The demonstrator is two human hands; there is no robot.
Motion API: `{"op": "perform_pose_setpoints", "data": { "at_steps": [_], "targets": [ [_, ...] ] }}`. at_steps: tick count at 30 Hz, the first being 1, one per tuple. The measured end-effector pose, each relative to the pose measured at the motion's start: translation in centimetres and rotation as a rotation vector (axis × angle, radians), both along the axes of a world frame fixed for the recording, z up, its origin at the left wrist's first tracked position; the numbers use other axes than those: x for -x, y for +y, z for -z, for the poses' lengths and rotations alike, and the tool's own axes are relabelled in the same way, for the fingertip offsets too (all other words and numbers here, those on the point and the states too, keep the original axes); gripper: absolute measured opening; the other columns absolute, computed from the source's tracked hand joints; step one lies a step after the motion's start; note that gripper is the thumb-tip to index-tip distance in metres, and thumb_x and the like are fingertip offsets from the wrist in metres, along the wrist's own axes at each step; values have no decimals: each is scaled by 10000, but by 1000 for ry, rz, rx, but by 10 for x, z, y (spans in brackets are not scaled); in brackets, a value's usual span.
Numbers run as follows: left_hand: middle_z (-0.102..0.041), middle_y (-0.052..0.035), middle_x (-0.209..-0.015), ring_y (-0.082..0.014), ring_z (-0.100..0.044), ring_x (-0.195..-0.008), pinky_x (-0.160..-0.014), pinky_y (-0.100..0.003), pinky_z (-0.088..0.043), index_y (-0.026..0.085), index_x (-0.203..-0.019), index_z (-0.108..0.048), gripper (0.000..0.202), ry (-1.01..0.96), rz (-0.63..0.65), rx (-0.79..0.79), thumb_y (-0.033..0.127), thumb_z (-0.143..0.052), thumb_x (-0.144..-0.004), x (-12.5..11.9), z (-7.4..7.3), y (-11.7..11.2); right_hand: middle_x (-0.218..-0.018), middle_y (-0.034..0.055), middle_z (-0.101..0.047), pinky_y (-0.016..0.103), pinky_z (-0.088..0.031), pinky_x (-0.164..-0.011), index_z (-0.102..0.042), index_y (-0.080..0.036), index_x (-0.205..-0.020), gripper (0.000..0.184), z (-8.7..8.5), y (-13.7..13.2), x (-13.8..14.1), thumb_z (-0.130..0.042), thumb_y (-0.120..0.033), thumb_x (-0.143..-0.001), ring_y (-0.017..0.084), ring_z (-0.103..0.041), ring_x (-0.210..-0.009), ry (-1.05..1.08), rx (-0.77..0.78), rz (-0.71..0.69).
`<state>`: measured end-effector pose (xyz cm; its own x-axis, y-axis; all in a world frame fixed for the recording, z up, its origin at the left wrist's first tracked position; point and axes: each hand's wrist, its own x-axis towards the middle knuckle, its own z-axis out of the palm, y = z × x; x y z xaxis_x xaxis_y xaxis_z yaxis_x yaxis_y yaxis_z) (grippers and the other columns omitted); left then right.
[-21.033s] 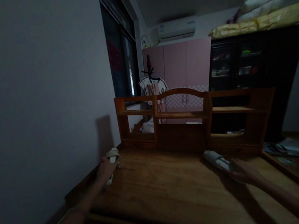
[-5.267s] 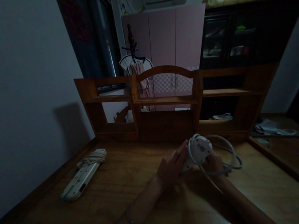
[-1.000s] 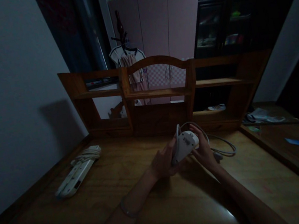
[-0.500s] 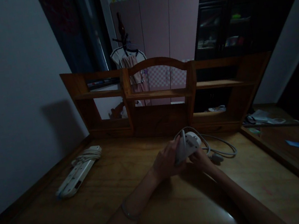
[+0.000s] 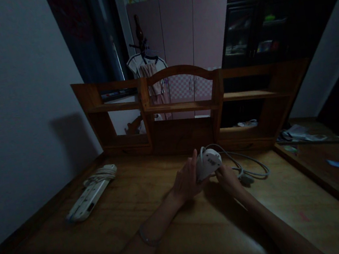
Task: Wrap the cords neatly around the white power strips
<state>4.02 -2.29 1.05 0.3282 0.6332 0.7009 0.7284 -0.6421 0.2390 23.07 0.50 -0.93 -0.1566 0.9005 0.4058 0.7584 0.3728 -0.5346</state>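
Note:
A white power strip (image 5: 209,164) is held tilted above the wooden desk, its labelled underside towards me. My left hand (image 5: 187,183) is closed around its near left end, with one finger pointing up beside it. Against the strip's right side, my right hand (image 5: 229,178) has its fingers curled in a pinch on the grey cord; the fingertips are partly hidden. One turn of cord crosses the strip's top end. The rest of the grey cord (image 5: 260,167) lies in loose loops to the right, with its plug (image 5: 246,180) on the desk beside my right hand.
A second white power strip (image 5: 91,198), its cord (image 5: 102,174) wound round one end, lies on the desk (image 5: 138,216) at left. Behind stands a wooden shelf unit (image 5: 182,107). A raised edge bounds the desk's right side, with a blue packet (image 5: 338,164) beyond.
The held strip has shifted slightly left and turned a little. My right hand has come out from beneath it to its right side. A left finger has lifted.

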Motion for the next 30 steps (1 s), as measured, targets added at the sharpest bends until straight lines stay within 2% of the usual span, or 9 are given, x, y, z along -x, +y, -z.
{"op": "perform_pose_setpoints", "data": {
  "at_steps": [5,13,20,24,30],
  "targets": [
    [-347,-184,-1444,-310,-443,-1251,-928,-434,-464,201,-1489,73,885,-29,-12,35,525,-475,-875,0,-5,-3,-955,109,-686,277,-416,-665,-519,-193,-1201,355,-13,-9,4,-300,-339,-964,251,-648,-853,94,-21,11],
    [-421,-170,-1369,-289,-482,-1196,-896,-402,-479,220,-1494,19,853,-36,14,25,528,-478,-872,1,-7,-4,-917,93,-694,262,-387,-642,-545,-209,-1118,312,-13,-11,5,-293,-323,-974,243,-653,-843,-4,19,25],
    [-503,-98,-1222,-229,-559,-1057,-818,-314,-493,285,-1497,-56,794,-48,-140,20,472,-511,-873,3,-11,-1,-861,81,-697,271,-394,-646,-566,-228,-1067,301,-10,-8,5,-312,-358,-971,238,-654,-809,7,-2,-13],
    [-508,-77,-1206,-231,-545,-1056,-867,-339,-473,313,-1491,-111,779,3,-235,5,412,-558,-860,5,-15,1,-809,73,-693,263,-389,-623,-588,-223,-961,294,-10,-8,7,-329,-361,-964,226,-653,-760,-6,-2,-12],
    [-491,-87,-1266,-242,-507,-1123,-944,-355,-433,308,-1488,-149,748,43,-261,-27,378,-560,-868,6,-15,3,-783,63,-689,255,-391,-609,-596,-218,-924,309,-12,-9,8,-342,-389,-963,215,-652,-731,-28,-7,-24]
  ]
}}
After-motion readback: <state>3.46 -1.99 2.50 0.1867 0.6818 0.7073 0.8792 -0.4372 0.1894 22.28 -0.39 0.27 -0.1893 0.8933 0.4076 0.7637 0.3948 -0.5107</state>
